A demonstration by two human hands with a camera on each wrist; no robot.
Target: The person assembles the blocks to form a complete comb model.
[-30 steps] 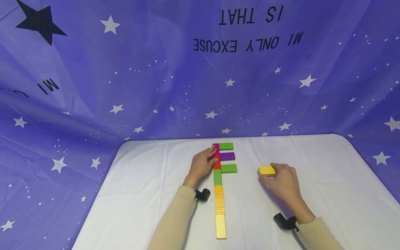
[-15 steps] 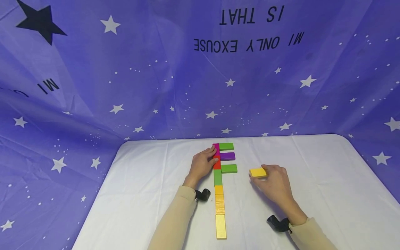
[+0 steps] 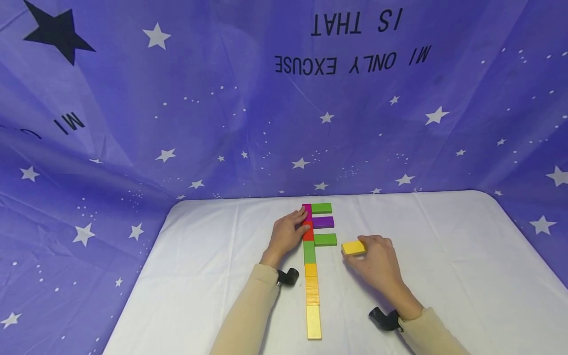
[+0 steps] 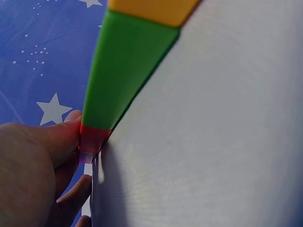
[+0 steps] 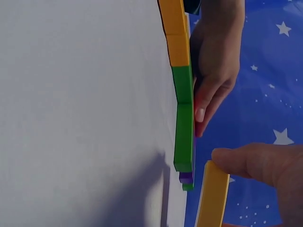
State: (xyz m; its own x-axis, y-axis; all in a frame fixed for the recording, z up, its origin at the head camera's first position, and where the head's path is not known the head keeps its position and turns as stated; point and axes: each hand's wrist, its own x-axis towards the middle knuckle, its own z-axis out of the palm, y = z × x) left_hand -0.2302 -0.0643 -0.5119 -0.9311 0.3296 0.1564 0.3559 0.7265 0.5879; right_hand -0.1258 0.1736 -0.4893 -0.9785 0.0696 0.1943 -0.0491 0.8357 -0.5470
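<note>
My right hand (image 3: 377,261) pinches a yellow block (image 3: 353,248) between thumb and fingers, to the right of the block layout. In the right wrist view that yellow block (image 5: 213,194) stands apart from the others. My left hand (image 3: 286,234) touches the far end of a column of blocks, its thumb at the red block (image 3: 308,235) and fingers at the magenta block (image 3: 307,211). Below the red lies a green block (image 3: 309,252), then orange and yellow ones (image 3: 313,323). Two green blocks (image 3: 325,240) and a purple block (image 3: 323,222) point rightward from the column.
A white cloth covers the table (image 3: 199,236). Behind it hangs a purple-blue curtain (image 3: 248,123) with stars and lettering. A black wrist camera (image 3: 288,277) sits near the column on the left; another wrist camera (image 3: 384,319) is on the right.
My right hand has moved leftward with the yellow block, closer to the nearer green side block. The left hand and the laid blocks have stayed in place.
</note>
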